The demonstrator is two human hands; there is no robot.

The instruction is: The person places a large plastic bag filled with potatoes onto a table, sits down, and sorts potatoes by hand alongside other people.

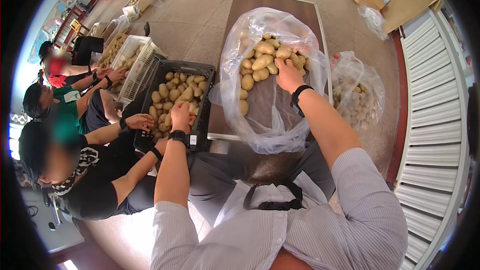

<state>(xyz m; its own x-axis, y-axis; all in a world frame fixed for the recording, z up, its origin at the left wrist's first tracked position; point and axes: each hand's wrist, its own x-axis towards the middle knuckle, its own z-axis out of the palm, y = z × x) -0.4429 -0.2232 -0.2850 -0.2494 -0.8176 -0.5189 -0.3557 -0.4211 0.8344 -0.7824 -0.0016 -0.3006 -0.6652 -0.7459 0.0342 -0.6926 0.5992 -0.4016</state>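
Observation:
My right hand (290, 76) reaches into a large clear plastic bag (240, 25) on a dark low table (300, 5). Its fingers point down at the edge of a heap of potatoes (262, 61) and touch them; whether it grips one is hidden. My left hand (181, 116) is over a black crate (150, 90) full of potatoes (172, 90), its fingers bent down onto the pile, their tips hidden from view. Both wrists wear dark bands. A co-worker's hand (140, 121) rests at the crate's left side, and their other hand is near its front edge.
White crates (145, 62) of potatoes stand at the left, with more co-workers (75, 95) beside them. A second clear bag of potatoes (357, 95) sits right of the table. A white radiator (432, 120) and cardboard (407, 7) are at the far right.

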